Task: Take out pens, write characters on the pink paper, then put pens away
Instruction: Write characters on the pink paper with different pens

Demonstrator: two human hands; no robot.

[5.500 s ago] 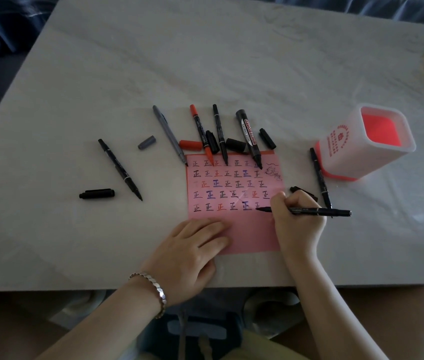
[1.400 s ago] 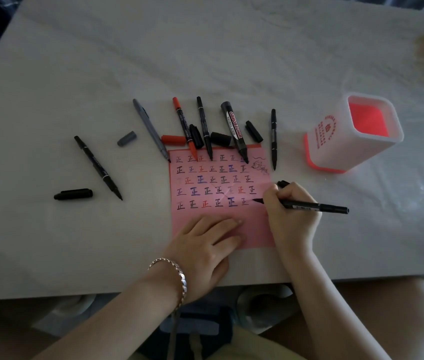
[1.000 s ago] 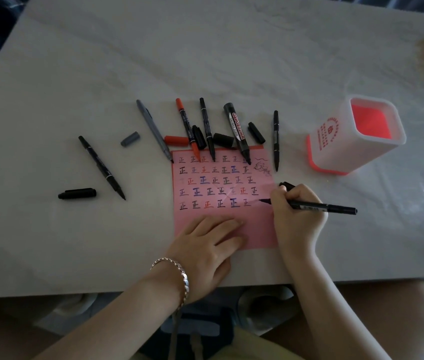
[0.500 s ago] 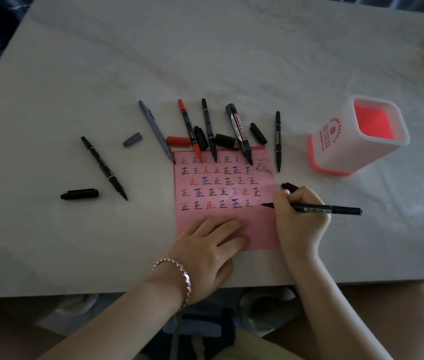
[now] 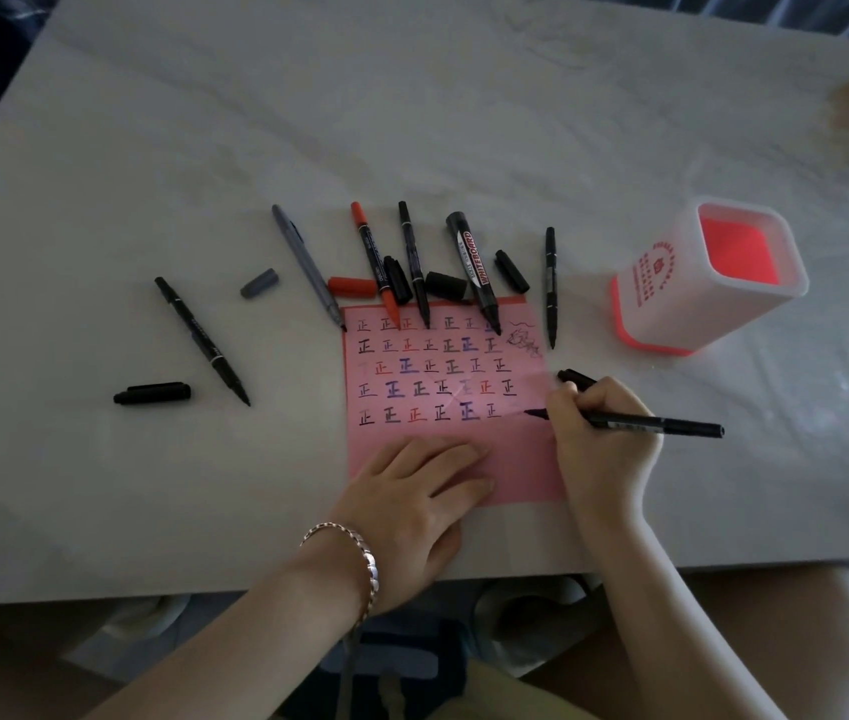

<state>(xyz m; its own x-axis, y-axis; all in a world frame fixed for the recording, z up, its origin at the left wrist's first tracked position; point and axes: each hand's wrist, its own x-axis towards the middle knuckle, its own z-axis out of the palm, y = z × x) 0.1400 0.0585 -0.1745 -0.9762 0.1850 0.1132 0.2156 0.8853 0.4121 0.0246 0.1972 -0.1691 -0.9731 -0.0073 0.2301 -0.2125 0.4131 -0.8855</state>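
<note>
A pink paper lies near the table's front edge, filled with rows of written characters. My right hand grips a black pen, whose tip touches the paper at the right end of the bottom row. My left hand lies flat on the paper's lower edge. Above the paper lie several uncapped pens: a grey pen, a red pen, a thin black pen, a whiteboard marker and another black pen. A white pen holder with a red inside stands at the right.
Loose caps lie among the pens: a grey cap, a red cap and black ones. A black pen and its cap lie to the left. A black cap sits behind my right hand. The marble table stretches far.
Since 5.5 s ago, the black pen beside the holder lies above the paper's right corner. My right hand still holds its pen at the bottom row; my left hand stays flat.
</note>
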